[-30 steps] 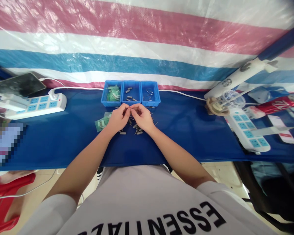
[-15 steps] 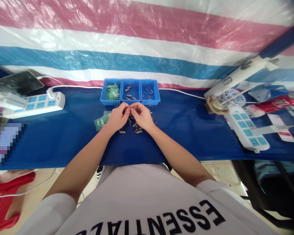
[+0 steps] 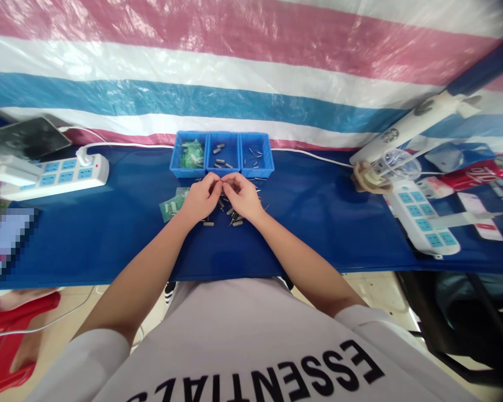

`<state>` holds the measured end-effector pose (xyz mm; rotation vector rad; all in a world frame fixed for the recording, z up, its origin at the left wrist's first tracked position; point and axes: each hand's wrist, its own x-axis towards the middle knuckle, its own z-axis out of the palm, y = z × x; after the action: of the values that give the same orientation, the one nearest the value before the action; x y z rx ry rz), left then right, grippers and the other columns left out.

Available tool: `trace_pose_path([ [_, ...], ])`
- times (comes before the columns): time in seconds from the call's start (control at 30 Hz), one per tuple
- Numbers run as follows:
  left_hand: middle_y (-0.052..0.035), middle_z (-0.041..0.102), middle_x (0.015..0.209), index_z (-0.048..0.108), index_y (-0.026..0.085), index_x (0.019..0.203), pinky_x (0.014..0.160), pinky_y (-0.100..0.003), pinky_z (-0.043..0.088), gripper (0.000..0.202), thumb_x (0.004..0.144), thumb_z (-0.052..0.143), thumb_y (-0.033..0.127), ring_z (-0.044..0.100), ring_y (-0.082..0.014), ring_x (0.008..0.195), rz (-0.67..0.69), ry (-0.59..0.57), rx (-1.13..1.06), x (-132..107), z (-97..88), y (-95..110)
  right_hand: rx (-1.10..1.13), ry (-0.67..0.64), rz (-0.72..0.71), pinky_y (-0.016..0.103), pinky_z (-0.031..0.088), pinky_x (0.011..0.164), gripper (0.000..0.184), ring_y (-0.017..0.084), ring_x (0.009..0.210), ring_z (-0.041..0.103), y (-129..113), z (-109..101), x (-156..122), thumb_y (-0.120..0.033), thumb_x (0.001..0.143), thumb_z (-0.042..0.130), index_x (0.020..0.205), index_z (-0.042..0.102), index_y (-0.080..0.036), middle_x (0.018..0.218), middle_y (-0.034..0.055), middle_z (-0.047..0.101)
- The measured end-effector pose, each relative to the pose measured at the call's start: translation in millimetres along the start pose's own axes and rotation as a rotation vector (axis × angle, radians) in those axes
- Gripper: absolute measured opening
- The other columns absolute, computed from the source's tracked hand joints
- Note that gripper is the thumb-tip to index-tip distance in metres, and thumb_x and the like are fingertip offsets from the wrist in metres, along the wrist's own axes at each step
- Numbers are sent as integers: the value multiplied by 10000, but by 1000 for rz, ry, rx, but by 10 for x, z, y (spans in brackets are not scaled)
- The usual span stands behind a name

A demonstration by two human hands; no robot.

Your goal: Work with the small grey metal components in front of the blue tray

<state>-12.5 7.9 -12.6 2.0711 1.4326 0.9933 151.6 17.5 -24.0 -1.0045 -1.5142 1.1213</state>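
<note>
My left hand (image 3: 203,197) and my right hand (image 3: 242,196) meet fingertip to fingertip over the table, both closed in a pinch. Whatever lies between the fingertips is too small and too covered to make out. Small metal cylinders (image 3: 237,222) and thin pins lie scattered beneath and around the hands. A green plastic packet (image 3: 172,205) with small pale pieces rests beside my left hand. Just beyond the hands, three joined blue bins (image 3: 240,170) stand in a row: green packets (image 3: 192,154) at left, metal cylinders (image 3: 222,163) in the middle, thin metal pins (image 3: 255,153) at right.
White power strips lie at left (image 3: 72,176) and right (image 3: 427,219). A phone (image 3: 8,243) is at the left edge. A clear cup (image 3: 396,166), a white cylinder (image 3: 411,125) and a red can (image 3: 475,173) crowd the right. A striped sheet (image 3: 235,72) hangs behind the table (image 3: 318,223).
The whole view has shifted very slightly. Both hands keep the same pinched pose at the same spot, and the bins and loose parts look unchanged.
</note>
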Motion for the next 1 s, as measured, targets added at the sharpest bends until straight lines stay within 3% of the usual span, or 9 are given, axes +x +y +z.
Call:
trace_pose_path([
  [1.0, 10, 638, 702, 587, 222, 969, 638, -291, 419, 191, 1021, 469, 363, 577, -152, 617, -11, -22, 4, 2, -6, -7, -27, -14, -22, 355, 566, 799, 138, 164, 781, 673, 58, -4, 3, -323, 917, 586, 1013, 624, -232, 871, 10, 707],
])
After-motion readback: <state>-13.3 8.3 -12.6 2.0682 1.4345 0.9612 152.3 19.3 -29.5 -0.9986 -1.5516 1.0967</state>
